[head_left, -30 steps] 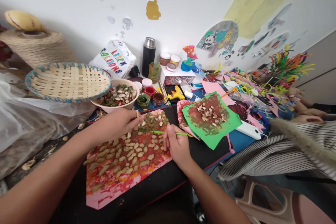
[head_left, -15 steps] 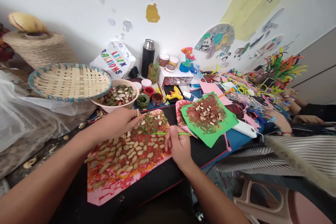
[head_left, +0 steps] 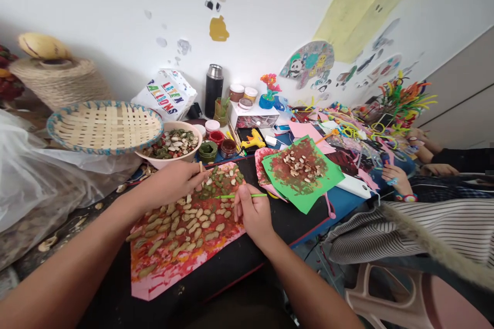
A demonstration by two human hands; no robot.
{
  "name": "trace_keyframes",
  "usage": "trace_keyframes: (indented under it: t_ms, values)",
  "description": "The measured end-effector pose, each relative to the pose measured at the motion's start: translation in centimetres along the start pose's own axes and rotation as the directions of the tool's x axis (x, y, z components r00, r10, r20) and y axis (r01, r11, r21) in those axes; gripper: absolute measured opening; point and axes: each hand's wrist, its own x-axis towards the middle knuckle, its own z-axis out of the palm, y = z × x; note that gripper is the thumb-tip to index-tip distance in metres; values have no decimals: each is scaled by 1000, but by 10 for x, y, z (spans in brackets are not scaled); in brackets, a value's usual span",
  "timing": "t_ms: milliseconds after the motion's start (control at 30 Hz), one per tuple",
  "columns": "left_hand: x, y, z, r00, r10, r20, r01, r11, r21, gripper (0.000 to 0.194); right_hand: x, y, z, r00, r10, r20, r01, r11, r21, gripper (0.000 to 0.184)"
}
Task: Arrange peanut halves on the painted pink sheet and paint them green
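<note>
A pink sheet (head_left: 162, 280) smeared with red and orange paint lies in front of me, covered with several peanut shells (head_left: 193, 221), some painted green near its far end. My left hand (head_left: 175, 181) rests on the sheet's far edge, fingers pinched on a thin wooden stick. My right hand (head_left: 252, 213) is closed on a green-handled brush (head_left: 239, 196) whose tip points left over the green shells.
A bowl of shells (head_left: 172, 145), a woven tray (head_left: 104, 126), paint pots (head_left: 219, 144), a black flask (head_left: 213, 90) and a glue gun (head_left: 252, 140) stand behind. A green sheet with shells (head_left: 303, 172) lies right. Another person's hand (head_left: 395, 181) and striped sleeve (head_left: 417, 229) are at the right.
My hands have barely moved on the sheet; the view shifted slightly. The other person's hand has come into view at the right edge of the table.
</note>
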Motion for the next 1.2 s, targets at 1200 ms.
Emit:
trace_keyframes:
  t_ms: [1200]
  values:
    - [2, -2, 0, 1000, 25, -10, -25, 1000, -18, 56, 1, -3, 1, 998, -42, -38, 40, 998, -51, 82]
